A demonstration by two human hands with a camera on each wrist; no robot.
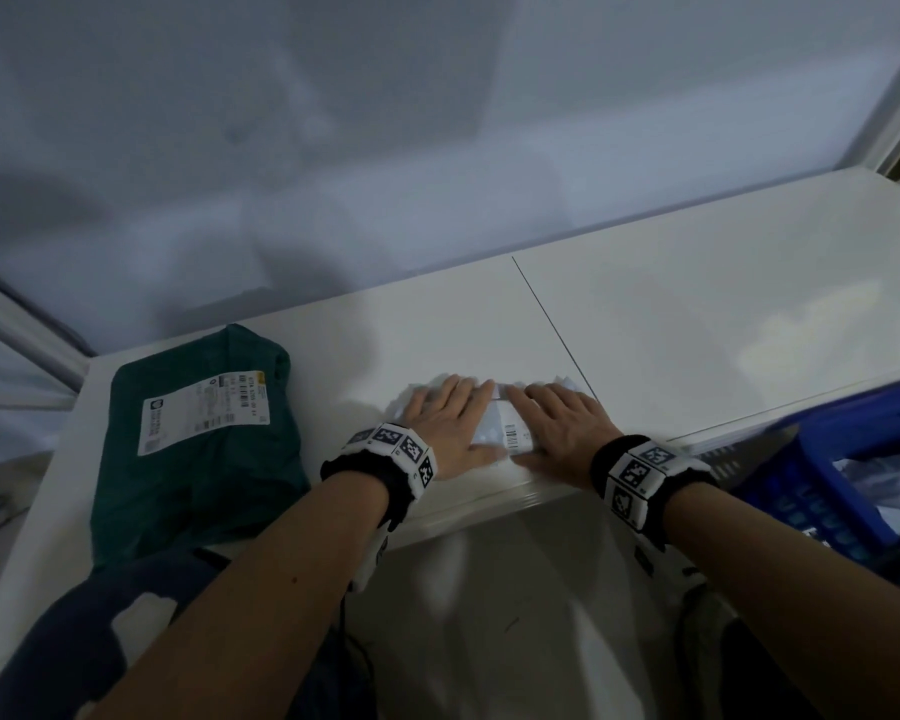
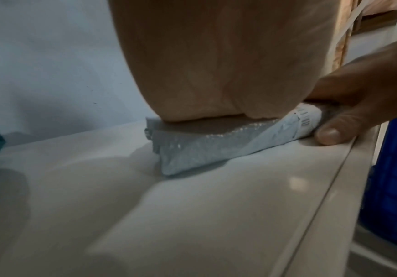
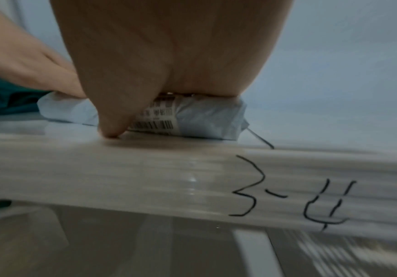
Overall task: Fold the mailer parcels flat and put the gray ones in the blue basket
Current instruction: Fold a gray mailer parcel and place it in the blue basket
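Observation:
A small gray mailer parcel point(image 1: 499, 432) with a barcode label lies folded near the front edge of the white shelf point(image 1: 697, 324). My left hand point(image 1: 450, 423) lies flat on its left half, fingers straight, pressing down. My right hand point(image 1: 552, 426) lies flat on its right half, thumb tip on the shelf beside the label. The left wrist view shows the gray parcel point(image 2: 192, 148) squashed under my palm. In the right wrist view the gray parcel point(image 3: 199, 118) shows its barcode under my palm. The blue basket point(image 1: 822, 485) stands below the shelf at the right.
A dark green mailer parcel point(image 1: 193, 449) with a white shipping label lies on the shelf to the left of my hands. A thin black line point(image 1: 552, 324) crosses the shelf behind the gray parcel. The shelf's front edge bears the handwritten mark "3-4" point(image 3: 292, 195).

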